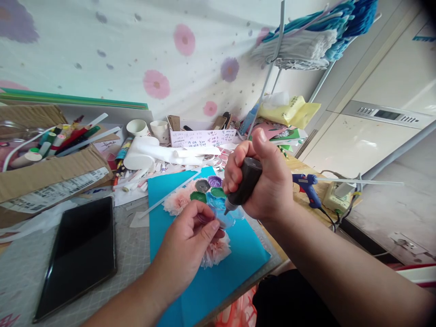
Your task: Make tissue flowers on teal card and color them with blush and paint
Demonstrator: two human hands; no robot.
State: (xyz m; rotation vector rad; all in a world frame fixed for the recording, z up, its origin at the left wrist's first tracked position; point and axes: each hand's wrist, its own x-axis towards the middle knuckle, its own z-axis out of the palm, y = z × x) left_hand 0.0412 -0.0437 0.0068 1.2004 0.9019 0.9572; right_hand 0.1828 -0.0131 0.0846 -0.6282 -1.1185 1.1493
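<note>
Behind the grip hangs a pale curtain (112,50) printed with pink and purple flowers, lit by soft daylight. Up and to the right of the grip, a metal rack (272,77) carries folded blue and white cloths (306,41). Farther right stands a white cabinet (384,91) with a vent strip. Below right lies a pale tiled floor (405,204).

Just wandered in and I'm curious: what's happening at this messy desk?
A person is doing craft work over a blue paper sheet. The right hand grips a dark squeeze bottle, nozzle pointing down at a small piece pinched in the left hand. Pink paper flowers and little paint pots lie beside them.
</note>
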